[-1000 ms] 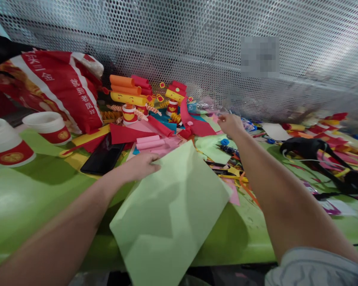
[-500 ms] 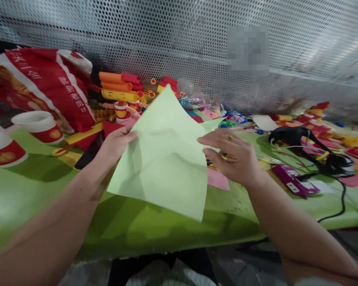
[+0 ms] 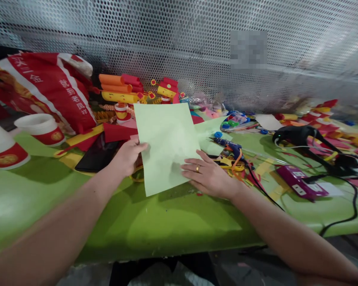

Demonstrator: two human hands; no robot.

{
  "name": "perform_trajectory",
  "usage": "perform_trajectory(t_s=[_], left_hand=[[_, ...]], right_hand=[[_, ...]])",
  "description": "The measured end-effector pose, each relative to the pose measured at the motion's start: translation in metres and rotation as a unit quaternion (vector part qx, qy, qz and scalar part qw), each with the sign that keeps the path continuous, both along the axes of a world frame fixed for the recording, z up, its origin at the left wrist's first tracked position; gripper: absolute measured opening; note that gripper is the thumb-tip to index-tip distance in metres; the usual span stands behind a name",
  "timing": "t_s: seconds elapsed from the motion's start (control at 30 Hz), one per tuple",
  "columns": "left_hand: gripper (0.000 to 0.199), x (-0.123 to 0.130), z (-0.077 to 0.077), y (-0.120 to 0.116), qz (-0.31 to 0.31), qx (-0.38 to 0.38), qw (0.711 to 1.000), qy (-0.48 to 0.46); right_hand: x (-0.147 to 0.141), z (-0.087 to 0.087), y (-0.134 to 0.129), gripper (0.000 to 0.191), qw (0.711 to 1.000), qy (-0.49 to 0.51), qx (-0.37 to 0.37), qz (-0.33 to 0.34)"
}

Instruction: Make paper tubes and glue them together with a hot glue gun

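Note:
A sheet of pale green paper (image 3: 167, 139) is held up just above the green table, its near edge tilted. My left hand (image 3: 131, 157) pinches its left edge, thumb on top and fingers hidden behind. Across the sheet's lower right corner lies my right hand (image 3: 210, 172), fingers stretched out and a ring on one of them. Another pale green piece (image 3: 211, 133) is partly covered behind the sheet. To the right of it rests a blue glue gun (image 3: 228, 146). A black phone (image 3: 97, 155) lies beyond my left wrist.
Paper cups (image 3: 40, 129) and a red bag (image 3: 52, 89) stand at the left. Paper figures (image 3: 119, 95) line the back, before a perforated metal wall (image 3: 181, 35). At right are a purple power strip (image 3: 301, 182), a black lamp-like device (image 3: 295, 137) and paper scraps.
The paper has turned and come down flatter towards the table. My right hand has moved left and down onto its lower right corner. My left hand still pinches the left edge.

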State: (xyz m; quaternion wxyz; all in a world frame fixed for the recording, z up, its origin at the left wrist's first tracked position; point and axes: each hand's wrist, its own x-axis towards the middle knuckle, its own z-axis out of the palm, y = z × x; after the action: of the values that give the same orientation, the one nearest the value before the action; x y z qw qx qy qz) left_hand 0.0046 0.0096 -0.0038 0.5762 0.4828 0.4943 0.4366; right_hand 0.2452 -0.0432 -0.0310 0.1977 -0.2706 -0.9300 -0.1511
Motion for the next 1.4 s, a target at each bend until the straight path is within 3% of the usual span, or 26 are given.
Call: perform_trajectory(t_s=[0.07, 0.13, 0.2, 0.27, 0.33, 0.43, 0.57, 0.7, 0.83, 1.07, 1.23, 1.4], left_hand=[[0.036, -0.002, 0.0, 0.001, 0.002, 0.044, 0.996, 0.083], [0.047, -0.007, 0.004, 0.0, 0.056, 0.116, 0.968, 0.216], [0.053, -0.011, 0.011, -0.004, 0.122, 0.204, 0.9, 0.365], [0.045, -0.01, 0.019, -0.013, 0.122, 0.294, 0.825, 0.467], [0.034, -0.004, 0.024, -0.024, 0.028, 0.357, 0.767, 0.532], [0.04, 0.014, 0.021, -0.04, -0.177, 0.364, 0.712, 0.573], [0.034, 0.028, 0.009, -0.048, -0.279, 0.365, 0.666, 0.588], [0.022, 0.026, 0.007, -0.046, -0.302, 0.355, 0.655, 0.595], [0.027, 0.023, 0.008, -0.044, -0.291, 0.378, 0.645, 0.597], [0.025, 0.015, 0.009, -0.037, -0.177, 0.435, 0.657, 0.589], [0.022, 0.012, 0.011, -0.032, -0.134, 0.4, 0.704, 0.571], [0.024, 0.008, 0.009, -0.027, -0.032, 0.371, 0.799, 0.472]], right_hand=[[-0.001, -0.001, -0.001, 0.024, 1.0, 0.011, -0.001, -0.015], [-0.003, -0.001, -0.002, 0.023, 0.999, 0.017, 0.002, -0.036], [-0.005, 0.0, -0.003, 0.022, 0.998, 0.021, 0.003, -0.059], [-0.007, 0.0, -0.003, 0.023, 0.996, 0.022, -0.015, -0.085], [-0.009, 0.001, -0.003, 0.024, 0.992, 0.015, -0.054, -0.115], [-0.011, 0.002, -0.002, 0.022, 0.981, 0.005, -0.12, -0.155], [-0.01, 0.001, 0.0, 0.017, 0.971, 0.016, -0.169, -0.167], [-0.008, -0.001, 0.0, 0.017, 0.974, 0.022, -0.162, -0.156], [-0.007, -0.002, 0.0, 0.02, 0.982, 0.032, -0.131, -0.133], [0.004, -0.008, 0.008, 0.028, 0.98, 0.084, -0.081, -0.161], [0.007, -0.005, 0.009, 0.026, 0.97, 0.124, -0.084, -0.192], [0.013, -0.001, 0.013, 0.023, 0.926, 0.255, -0.152, -0.235]])
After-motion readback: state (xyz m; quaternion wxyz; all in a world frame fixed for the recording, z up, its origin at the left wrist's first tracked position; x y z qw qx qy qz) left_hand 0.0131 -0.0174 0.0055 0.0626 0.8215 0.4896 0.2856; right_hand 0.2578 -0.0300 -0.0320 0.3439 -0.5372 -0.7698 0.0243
